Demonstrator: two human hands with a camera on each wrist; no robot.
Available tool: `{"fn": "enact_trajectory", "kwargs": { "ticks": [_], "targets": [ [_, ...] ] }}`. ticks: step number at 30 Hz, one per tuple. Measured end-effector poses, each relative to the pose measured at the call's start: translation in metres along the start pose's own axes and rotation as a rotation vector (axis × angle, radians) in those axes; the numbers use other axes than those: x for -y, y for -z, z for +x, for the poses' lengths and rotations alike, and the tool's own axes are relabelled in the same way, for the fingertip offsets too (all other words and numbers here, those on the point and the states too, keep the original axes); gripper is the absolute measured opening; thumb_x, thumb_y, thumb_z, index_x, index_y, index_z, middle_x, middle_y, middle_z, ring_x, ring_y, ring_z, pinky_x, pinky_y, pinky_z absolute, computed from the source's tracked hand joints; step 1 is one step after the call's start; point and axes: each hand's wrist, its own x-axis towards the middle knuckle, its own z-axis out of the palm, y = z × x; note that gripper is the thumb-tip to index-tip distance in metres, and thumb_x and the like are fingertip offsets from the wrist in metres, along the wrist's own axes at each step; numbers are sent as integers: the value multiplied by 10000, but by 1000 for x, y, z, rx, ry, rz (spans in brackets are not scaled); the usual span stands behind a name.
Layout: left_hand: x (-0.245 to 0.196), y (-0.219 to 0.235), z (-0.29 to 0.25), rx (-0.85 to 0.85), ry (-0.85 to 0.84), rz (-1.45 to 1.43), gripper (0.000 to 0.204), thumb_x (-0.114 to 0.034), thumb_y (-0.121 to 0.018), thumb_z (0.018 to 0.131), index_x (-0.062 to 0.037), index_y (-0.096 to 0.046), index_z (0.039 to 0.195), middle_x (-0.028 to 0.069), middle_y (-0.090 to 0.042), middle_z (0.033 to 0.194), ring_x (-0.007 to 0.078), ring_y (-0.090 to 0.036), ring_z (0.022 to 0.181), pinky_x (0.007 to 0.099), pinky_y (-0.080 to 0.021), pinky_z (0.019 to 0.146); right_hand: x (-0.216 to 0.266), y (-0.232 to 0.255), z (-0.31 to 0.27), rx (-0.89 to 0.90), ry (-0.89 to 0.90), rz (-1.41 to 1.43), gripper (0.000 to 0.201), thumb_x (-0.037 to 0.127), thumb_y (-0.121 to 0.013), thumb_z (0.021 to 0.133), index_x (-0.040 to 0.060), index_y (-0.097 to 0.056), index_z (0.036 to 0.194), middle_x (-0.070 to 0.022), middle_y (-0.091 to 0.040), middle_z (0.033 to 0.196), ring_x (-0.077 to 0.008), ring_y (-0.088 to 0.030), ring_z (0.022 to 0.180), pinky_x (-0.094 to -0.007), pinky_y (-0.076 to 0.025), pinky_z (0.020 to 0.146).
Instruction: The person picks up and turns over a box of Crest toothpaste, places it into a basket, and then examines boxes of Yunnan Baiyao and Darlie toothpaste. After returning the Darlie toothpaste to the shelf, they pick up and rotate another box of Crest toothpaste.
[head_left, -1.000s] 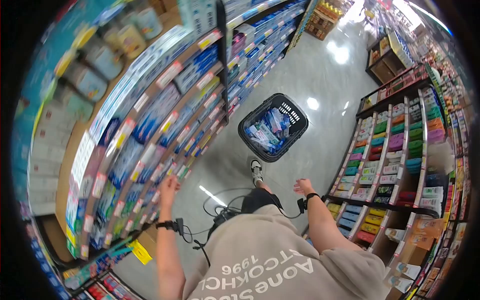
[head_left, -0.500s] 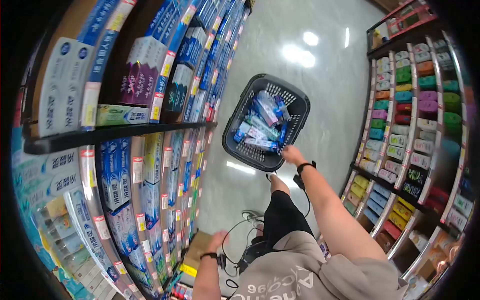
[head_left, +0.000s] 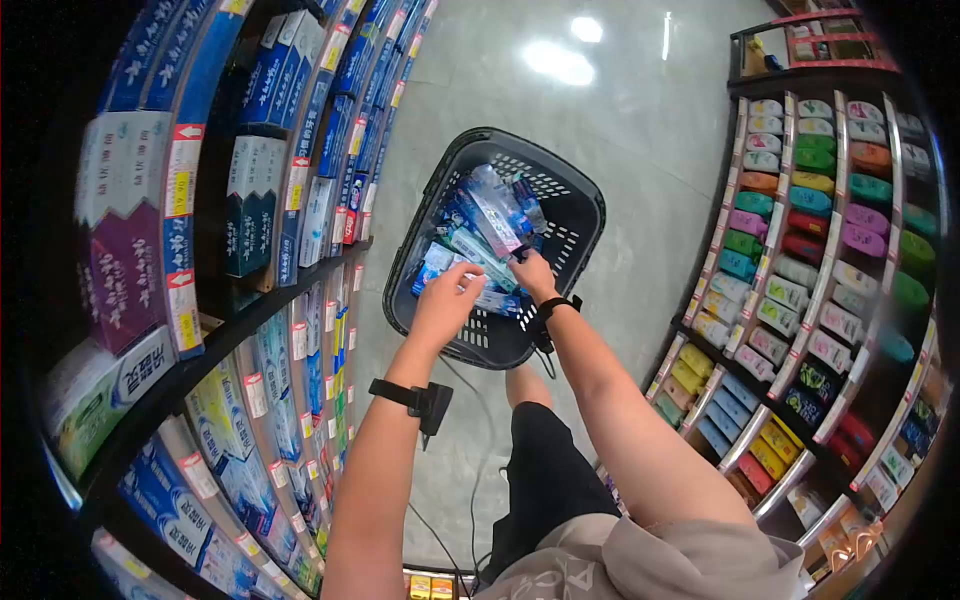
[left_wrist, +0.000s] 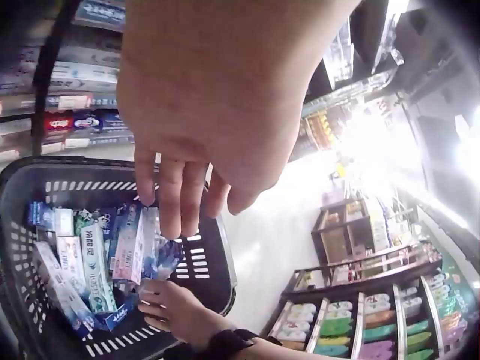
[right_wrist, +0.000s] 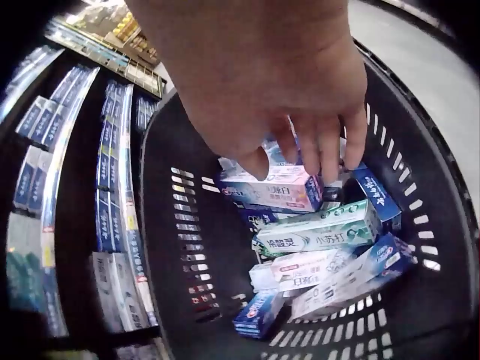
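Note:
A black basket (head_left: 585, 190) on the floor holds several boxes and tubes, among them a green-white box (right_wrist: 322, 229) and a pink-white box (right_wrist: 274, 187). The right hand (head_left: 536, 276) reaches inside; in the right wrist view its fingers (right_wrist: 326, 146) lie over the pink-white box, thumb at its near side, seemingly gripping it, though contact is partly hidden. The left hand (head_left: 447, 305) is over the basket's near left part, fingers loosely bent. In the left wrist view that hand (left_wrist: 206, 150) hangs above the boxes with nothing held.
Shelves of boxed goods (head_left: 255, 190) rise close on the left. More shelves with colourful packs (head_left: 812, 200) stand on the right. Grey floor (head_left: 640, 150) lies between them. A dark cable (head_left: 480, 430) trails near the person's leg.
The left hand has moved from beside the body to over the basket. The right hand has gone from the side, past the basket's near rim, onto the boxes inside. The basket appears nearer.

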Motion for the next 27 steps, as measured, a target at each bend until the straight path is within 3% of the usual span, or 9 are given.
{"fn": "enact_trajectory", "kwargs": {
  "ticks": [5, 9, 13, 17, 18, 21, 23, 26, 27],
  "targets": [
    [69, -12, -19, 51, 211, -184, 296, -228, -639, 990, 22, -662, 1145, 67, -712, 887, 128, -664, 779, 275, -531, 720, -25, -40, 43, -67, -3, -55, 716, 498, -711, 817, -9, -576, 1305, -254, -669, 1237, -421, -633, 1165, -476, -505, 984],
    [209, -27, -101, -45, 332, -177, 253, -274, -642, 980, -47, -693, 1078, 104, -734, 888, 185, -686, 738, 329, -527, 677, -17, -64, 62, -75, -45, 94, 799, 506, -782, 760, -49, -546, 1284, -290, -650, 1241, -424, -623, 1181, -469, -497, 994],
    [310, -18, -196, 120, 749, 44, 286, -320, -667, 916, -67, -717, 1038, 131, -752, 861, 243, -730, 775, 380, -553, 730, -2, -65, 65, -120, -113, 158, 757, 421, -811, 721, -54, -554, 1252, -296, -673, 1200, -428, -654, 1133, -468, -518, 960],
    [299, -1, -216, 160, 779, 158, 298, -334, -632, 923, -73, -723, 1032, 132, -748, 839, 280, -731, 815, 398, -557, 767, 17, -46, 42, 30, -42, 3, 736, 413, -811, 661, -39, -604, 1204, -301, -678, 1195, -434, -661, 1123, -453, -522, 967],
    [281, 5, -209, 149, 725, 178, 308, -342, -623, 929, -70, -721, 1036, 135, -749, 850, 290, -731, 829, 402, -556, 775, 11, -49, 43, 9, 5, 53, 717, 433, -819, 633, -43, -646, 1140, -301, -682, 1182, -442, -651, 1138, -455, -513, 982],
    [224, 12, -177, 83, 557, 150, 317, -349, -607, 944, -68, -716, 1042, 147, -746, 868, 312, -726, 860, 405, -553, 791, 16, -28, 17, 261, -97, 387, 550, 387, -832, 658, -52, -696, 961, -213, -731, 1022, -279, -723, 823, -373, -583, 745],
    [180, 24, -149, -27, 385, 160, 320, -350, -600, 955, -66, -711, 1052, 156, -740, 878, 322, -720, 863, 409, -548, 794, 35, 3, -30, 353, -219, 736, 443, 329, -823, 713, -38, -698, 927, -146, -721, 916, -207, -669, 692, -339, -560, 625],
    [96, 36, -120, -184, 37, 101, 338, -357, -609, 958, -58, -702, 1085, 164, -729, 886, 328, -713, 848, 412, -541, 786, 48, 31, -84, 321, -197, 618, 365, 289, -797, 770, -28, -700, 921, -118, -713, 850, -223, -662, 678, -341, -553, 636],
    [63, 44, -120, -144, 58, -18, 329, -340, -616, 958, -54, -697, 1098, 153, -730, 886, 309, -713, 833, 402, -545, 778, 51, 40, -107, 338, -179, 613, 357, 291, -792, 775, -22, -703, 925, -119, -714, 855, -222, -665, 684, -340, -553, 650]
  ]
}}
